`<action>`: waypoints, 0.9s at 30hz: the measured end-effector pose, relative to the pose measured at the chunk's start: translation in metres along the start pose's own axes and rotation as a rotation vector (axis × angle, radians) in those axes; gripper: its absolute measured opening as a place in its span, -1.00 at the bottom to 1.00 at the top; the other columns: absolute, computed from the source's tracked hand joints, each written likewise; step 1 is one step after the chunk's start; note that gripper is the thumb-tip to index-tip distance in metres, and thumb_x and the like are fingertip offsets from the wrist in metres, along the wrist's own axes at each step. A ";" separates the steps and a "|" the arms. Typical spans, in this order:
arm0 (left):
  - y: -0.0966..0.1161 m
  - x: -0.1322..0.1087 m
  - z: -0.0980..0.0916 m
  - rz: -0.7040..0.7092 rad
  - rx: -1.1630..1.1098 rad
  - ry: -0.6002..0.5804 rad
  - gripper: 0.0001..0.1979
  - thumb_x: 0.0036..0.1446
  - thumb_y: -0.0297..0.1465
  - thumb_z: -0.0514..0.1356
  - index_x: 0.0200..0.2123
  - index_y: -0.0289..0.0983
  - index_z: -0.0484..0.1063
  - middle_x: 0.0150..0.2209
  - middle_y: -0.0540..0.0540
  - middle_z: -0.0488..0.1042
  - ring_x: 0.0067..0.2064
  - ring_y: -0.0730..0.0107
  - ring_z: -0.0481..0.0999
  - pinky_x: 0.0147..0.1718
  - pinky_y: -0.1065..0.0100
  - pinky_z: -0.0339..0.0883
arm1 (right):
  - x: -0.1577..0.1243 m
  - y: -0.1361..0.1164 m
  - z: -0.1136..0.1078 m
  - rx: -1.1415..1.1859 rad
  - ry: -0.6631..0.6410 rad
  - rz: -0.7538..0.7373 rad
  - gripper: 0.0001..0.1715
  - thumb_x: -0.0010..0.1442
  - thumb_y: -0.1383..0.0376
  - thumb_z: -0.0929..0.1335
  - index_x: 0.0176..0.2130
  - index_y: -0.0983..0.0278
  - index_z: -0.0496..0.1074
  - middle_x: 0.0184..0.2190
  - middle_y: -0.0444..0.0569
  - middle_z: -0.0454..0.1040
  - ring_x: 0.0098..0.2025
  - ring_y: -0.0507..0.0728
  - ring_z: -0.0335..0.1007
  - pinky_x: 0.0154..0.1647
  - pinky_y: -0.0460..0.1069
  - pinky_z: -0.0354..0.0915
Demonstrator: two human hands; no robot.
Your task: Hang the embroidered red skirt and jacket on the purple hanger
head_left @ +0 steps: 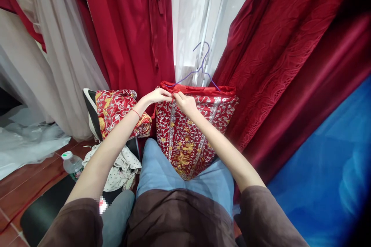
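Note:
A red garment (188,139) with silver and gold embroidery hangs in front of my legs, its plain red upper edge against a purple wire hanger (201,70). My left hand (160,95) pinches that edge, left of the middle, with thumb and fingers together. Close beside it, my right hand (185,103) has its fingers curled onto the same edge. The two sets of fingertips nearly meet, and what lies between them is too small to make out. The garment's lower end rests between my thighs.
A folded red embroidered cloth (114,112) lies at the left. Below it are a polka-dot cloth (121,170), a plastic bottle (72,165) and a black seat (46,208). Red gowns (136,27) hang ahead and on the right (278,54); blue fabric (327,162) spreads at far right.

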State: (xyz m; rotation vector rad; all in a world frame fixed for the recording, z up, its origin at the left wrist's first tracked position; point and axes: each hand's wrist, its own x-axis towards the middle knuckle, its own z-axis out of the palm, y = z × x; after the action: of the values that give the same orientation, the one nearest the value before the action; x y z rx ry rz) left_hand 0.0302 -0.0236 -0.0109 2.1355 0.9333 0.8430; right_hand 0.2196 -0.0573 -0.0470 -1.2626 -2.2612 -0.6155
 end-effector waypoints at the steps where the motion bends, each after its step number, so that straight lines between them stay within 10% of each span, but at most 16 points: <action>1: 0.000 -0.001 0.003 0.004 -0.012 0.044 -0.76 -0.15 -0.23 0.34 -0.47 -0.31 0.59 -0.49 -0.01 0.53 -0.48 0.50 0.32 -0.40 0.39 0.23 | 0.000 -0.001 0.000 0.004 0.006 0.035 -0.52 0.47 0.31 0.05 0.10 0.33 0.42 -0.07 0.16 0.50 -0.18 0.13 0.46 -0.36 -0.02 0.09; 12: -0.003 0.006 0.020 0.182 0.174 0.358 -0.91 0.06 -0.36 0.16 -0.41 -0.27 0.38 -0.40 -0.01 0.51 -0.33 0.41 0.44 -0.22 0.37 0.28 | 0.000 -0.005 -0.006 0.299 0.150 0.255 -0.66 0.39 0.30 0.20 -0.02 0.26 0.49 -0.11 0.02 0.54 -0.15 0.14 0.45 -0.28 -0.05 0.16; 19: -0.004 0.000 0.019 -0.096 0.475 0.528 -0.92 0.25 -0.38 0.04 -0.21 -0.22 0.30 -0.49 -0.01 0.52 -0.48 0.35 0.44 -0.31 0.34 0.26 | -0.003 0.015 0.000 0.418 0.121 0.409 -0.72 0.32 0.29 0.25 -0.10 0.25 0.53 -0.17 -0.01 0.56 -0.17 0.15 0.45 -0.22 -0.01 0.25; 27: 0.002 0.005 0.014 -0.292 0.828 0.634 -0.69 0.32 -0.39 -0.05 0.02 -0.41 0.33 -0.33 -0.33 0.58 -0.16 0.03 0.63 -0.09 0.20 0.37 | 0.013 0.019 -0.014 0.244 0.040 0.391 -0.64 0.37 0.35 0.14 0.00 0.35 0.42 0.02 0.22 0.49 -0.01 0.28 0.41 0.02 0.14 0.24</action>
State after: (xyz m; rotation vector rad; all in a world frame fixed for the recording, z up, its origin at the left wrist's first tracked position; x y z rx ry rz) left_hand 0.0447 -0.0253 -0.0160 2.2911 2.1681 1.1327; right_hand 0.2324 -0.0483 -0.0259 -1.4924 -1.9101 -0.2131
